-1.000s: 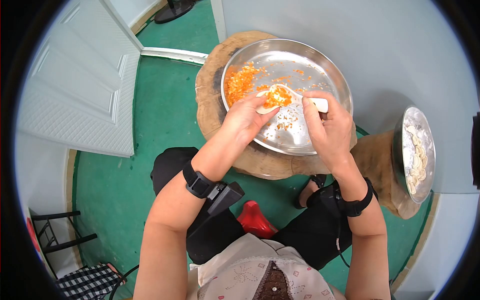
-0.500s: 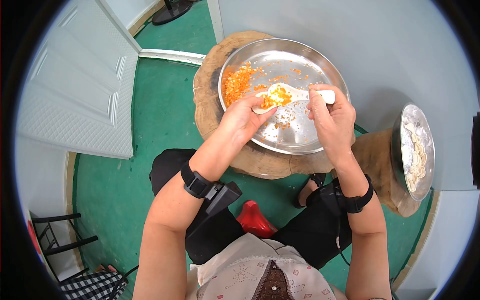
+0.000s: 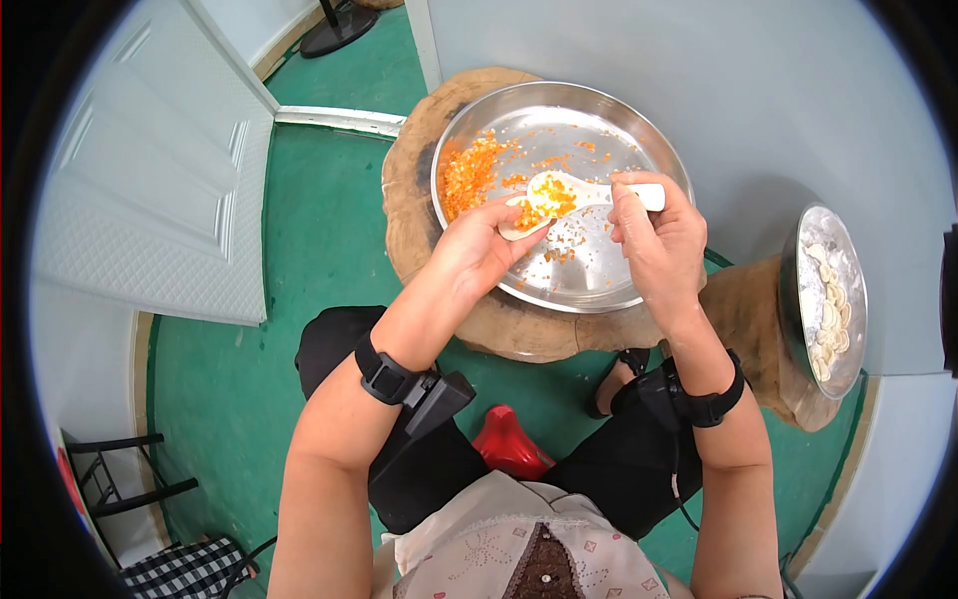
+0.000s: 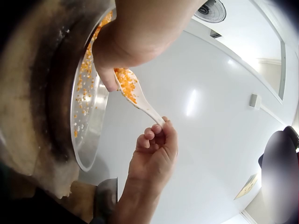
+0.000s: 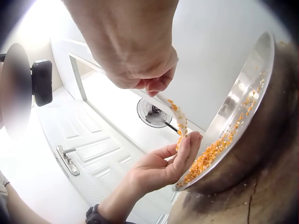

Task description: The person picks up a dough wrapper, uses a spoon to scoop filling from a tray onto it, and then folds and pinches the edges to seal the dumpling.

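Note:
A pale round dough wrapper (image 3: pixel 513 234) lies across the fingers of my left hand (image 3: pixel 472 252), the thumb at its edge, with orange and yellow chopped filling on it. My right hand (image 3: pixel 661 245) pinches the handle of a white spoon (image 3: pixel 596 195) between thumb and fingers. The spoon's bowl, with filling in it, overlaps the wrapper in the head view. Both hands are over a round steel tray (image 3: pixel 599 292), where more chopped filling (image 3: pixel 467 178) is heaped at the left side. In the left wrist view the spoon (image 4: pixel 149 112) slants between the two hands.
The tray stands on a wooden stump table (image 3: pixel 529 341). A metal bowl (image 3: pixel 848 260) with several dumplings (image 3: pixel 830 329) and white powder sits on a smaller stump (image 3: pixel 748 319) at right. A grey wall (image 3: pixel 778 100) rises behind; a white door (image 3: pixel 170 170) is at left.
My right hand has moved slightly up, and its hold on the spoon's handle has shifted. The spoon's bowl has drawn a little left and down over the wrapper. My left hand stays almost where it was.

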Demonstrator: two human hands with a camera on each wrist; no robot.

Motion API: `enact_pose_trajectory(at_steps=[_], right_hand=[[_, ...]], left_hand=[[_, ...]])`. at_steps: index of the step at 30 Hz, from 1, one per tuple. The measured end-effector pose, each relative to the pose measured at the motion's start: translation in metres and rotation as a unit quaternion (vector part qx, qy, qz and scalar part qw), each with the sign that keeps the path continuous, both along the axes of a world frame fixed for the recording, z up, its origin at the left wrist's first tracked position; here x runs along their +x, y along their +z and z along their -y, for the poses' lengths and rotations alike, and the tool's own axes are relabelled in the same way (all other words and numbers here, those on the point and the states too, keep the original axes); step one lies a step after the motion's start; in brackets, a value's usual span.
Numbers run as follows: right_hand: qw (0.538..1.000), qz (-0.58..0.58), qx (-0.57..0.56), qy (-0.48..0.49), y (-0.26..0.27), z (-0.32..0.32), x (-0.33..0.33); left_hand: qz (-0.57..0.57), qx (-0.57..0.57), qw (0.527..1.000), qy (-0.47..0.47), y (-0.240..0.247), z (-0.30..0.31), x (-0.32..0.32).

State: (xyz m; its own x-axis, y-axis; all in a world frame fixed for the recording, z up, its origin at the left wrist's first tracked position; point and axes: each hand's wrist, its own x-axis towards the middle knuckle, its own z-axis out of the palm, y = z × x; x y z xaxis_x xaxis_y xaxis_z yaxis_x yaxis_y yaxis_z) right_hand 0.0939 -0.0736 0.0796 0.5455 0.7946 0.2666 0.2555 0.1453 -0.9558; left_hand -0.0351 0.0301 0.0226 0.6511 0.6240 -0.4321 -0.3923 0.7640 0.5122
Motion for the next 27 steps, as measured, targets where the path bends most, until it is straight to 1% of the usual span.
enact_pose_trajectory(at_steps=[3, 9, 12, 15, 18, 21, 24, 27], right_hand=[[0.999, -0.038, 0.03, 0.01, 0.003, 0.001, 0.001], [0.998, -0.034, 0.052, 0.017, -0.008, -0.003, 0.002], [0.999, 0.005, 0.04, 0.015, -0.011, -0.002, 0.006], [1.0, 0.001, 0.012, 0.019, -0.006, 0.001, 0.007], [0.999, -0.02, 0.032, 0.007, -0.005, 0.0, 0.003], [0.999, -0.023, 0.042, 0.018, -0.008, -0.001, 0.0], [0.999, 0.024, 0.043, 0.02, -0.014, -0.002, 0.002], [0.999, 0.008, 0.047, 0.014, -0.012, -0.001, 0.001]], left_hand=[[0.001, 0.004, 1.0, -0.011, 0.0, 0.001, -0.001], [-0.005, 0.011, 1.0, -0.023, -0.007, -0.002, -0.001], [-0.008, 0.015, 1.0, -0.02, -0.002, 0.0, -0.001], [-0.008, 0.005, 1.0, -0.013, -0.002, -0.001, -0.002], [-0.002, 0.003, 1.0, -0.013, -0.005, -0.002, -0.002], [-0.005, 0.003, 1.0, -0.004, -0.003, -0.001, -0.001], [-0.013, 0.004, 1.0, 0.011, 0.001, 0.002, -0.001], [-0.008, -0.009, 1.0, 0.012, -0.002, -0.001, -0.002]])
